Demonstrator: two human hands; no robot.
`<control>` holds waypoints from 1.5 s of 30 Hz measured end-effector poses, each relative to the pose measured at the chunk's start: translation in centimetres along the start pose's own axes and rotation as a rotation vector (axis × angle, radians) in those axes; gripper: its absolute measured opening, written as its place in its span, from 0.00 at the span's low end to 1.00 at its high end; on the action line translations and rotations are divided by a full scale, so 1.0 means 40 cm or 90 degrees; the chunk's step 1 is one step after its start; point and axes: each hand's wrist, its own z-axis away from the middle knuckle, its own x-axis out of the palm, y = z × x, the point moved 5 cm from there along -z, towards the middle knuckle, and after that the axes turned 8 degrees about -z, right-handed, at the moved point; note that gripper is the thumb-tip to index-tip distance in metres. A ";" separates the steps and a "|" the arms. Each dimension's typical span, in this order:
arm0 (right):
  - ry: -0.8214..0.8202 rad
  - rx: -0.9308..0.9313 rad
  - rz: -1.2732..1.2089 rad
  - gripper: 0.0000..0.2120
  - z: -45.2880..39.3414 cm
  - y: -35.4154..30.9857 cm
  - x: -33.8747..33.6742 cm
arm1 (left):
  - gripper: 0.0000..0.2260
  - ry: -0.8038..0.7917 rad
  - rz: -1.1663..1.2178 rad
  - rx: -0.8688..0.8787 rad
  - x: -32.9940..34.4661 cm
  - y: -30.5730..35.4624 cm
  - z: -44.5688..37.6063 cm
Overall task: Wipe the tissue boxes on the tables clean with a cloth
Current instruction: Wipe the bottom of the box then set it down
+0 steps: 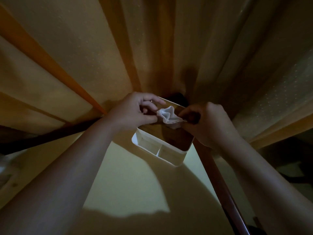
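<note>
A white tissue box (171, 158) with a brown wooden lid (172, 136) stands on a pale table, with two open compartments along its near side. A crumpled white tissue or cloth (167, 116) sits on top of the lid; I cannot tell which it is. My left hand (133, 112) pinches its left edge between thumb and fingers. My right hand (206, 122) pinches its right edge, fingers curled. Both hands hover over the far half of the box.
Yellow-orange curtains (101, 56) hang close behind the box and fill the upper view. The pale table top (128, 184) has a dark wooden edge (220, 184) on its right. A dim whitish object (6, 168) lies at the far left. The scene is dark.
</note>
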 end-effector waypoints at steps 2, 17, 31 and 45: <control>0.023 -0.029 -0.019 0.24 0.016 -0.006 -0.008 | 0.30 -0.018 0.006 -0.009 -0.016 0.004 0.006; -0.132 0.025 0.128 0.69 0.005 0.008 0.034 | 0.62 -0.063 -0.360 -0.114 -0.031 -0.010 0.037; -0.036 -0.061 -0.042 0.53 0.223 -0.025 0.019 | 0.51 0.098 -0.229 -0.079 -0.050 -0.002 0.311; -0.142 -0.092 0.042 0.38 0.741 -0.127 0.199 | 0.39 0.134 -0.168 -0.111 0.102 -0.048 0.948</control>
